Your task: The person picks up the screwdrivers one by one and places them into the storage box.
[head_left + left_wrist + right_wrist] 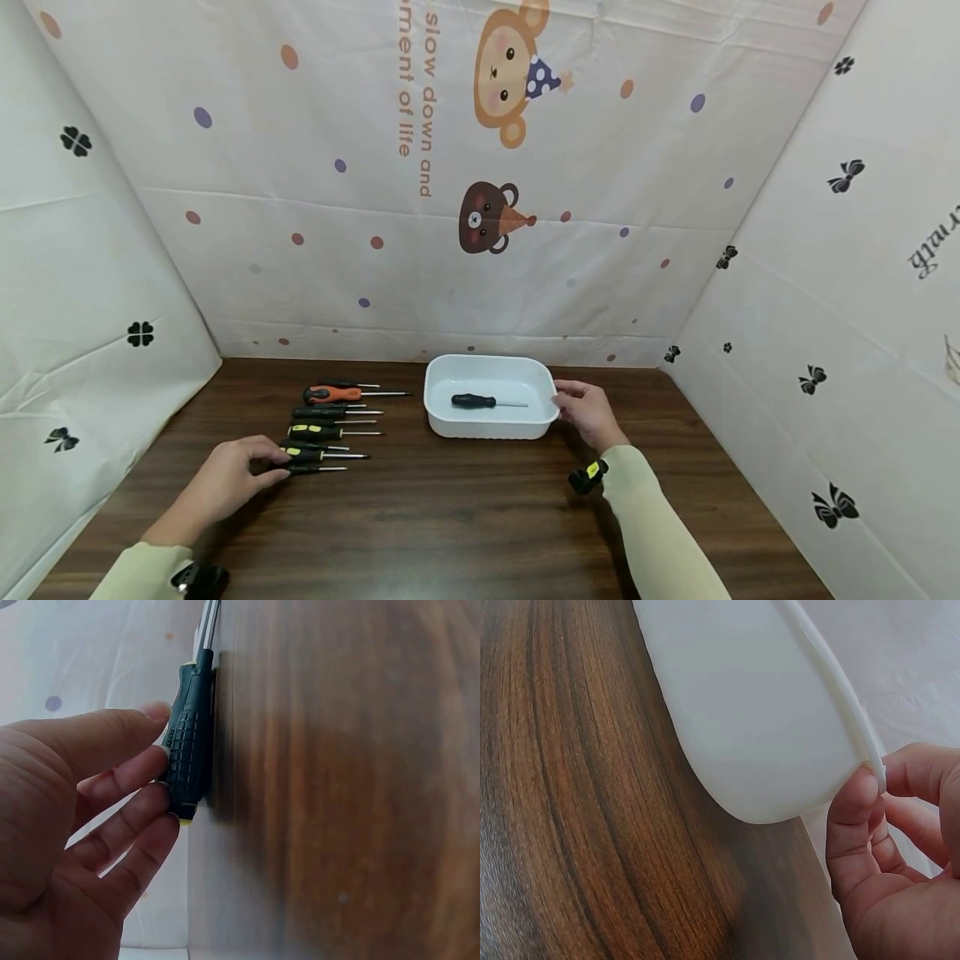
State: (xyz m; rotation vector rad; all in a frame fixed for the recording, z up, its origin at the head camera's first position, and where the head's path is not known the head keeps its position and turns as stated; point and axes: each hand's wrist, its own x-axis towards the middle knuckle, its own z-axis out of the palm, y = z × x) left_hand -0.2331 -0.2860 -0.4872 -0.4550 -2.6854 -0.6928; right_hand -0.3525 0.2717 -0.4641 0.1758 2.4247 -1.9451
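Note:
My left hand (238, 473) has its thumb and fingertips on the handle end of a black screwdriver (318, 469), nearest in a row lying on the table. In the left wrist view, the ribbed black handle (187, 750) shows at the fingertips, lying close along the wood. Several other screwdrivers lie beyond it, tips to the right, among them an orange-handled screwdriver (333, 394). My right hand (590, 414) pinches the right rim of a white plastic box (487, 428) between thumb and fingers. Inside the box lies one black-handled screwdriver (474, 402).
The dark wooden table (450, 517) meets a printed cloth backdrop (360, 267) just behind the box. Cloth walls also rise at the left and right sides. Each wrist wears a small black camera.

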